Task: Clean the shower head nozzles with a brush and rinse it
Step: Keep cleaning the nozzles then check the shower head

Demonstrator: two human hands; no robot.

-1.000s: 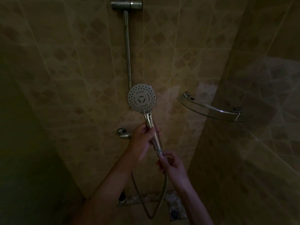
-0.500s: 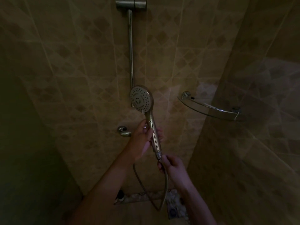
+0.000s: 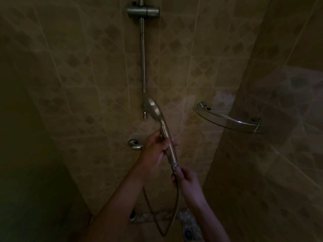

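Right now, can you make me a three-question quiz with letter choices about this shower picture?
1. Where is the curved glass corner shelf?
A. right of the rail
B. on the floor
C. left wall

2. How many hands touch the silver hand shower and its hose?
A. none
B. one
C. two

3. Which way do the nozzles face?
A. at the camera
B. sideways, left
C. straight up

Answers: 1 A, it is fixed right of the metal rail. 2 C, left hand grips the handle, right hand pinches the hose end. 3 B, only the face's edge shows.
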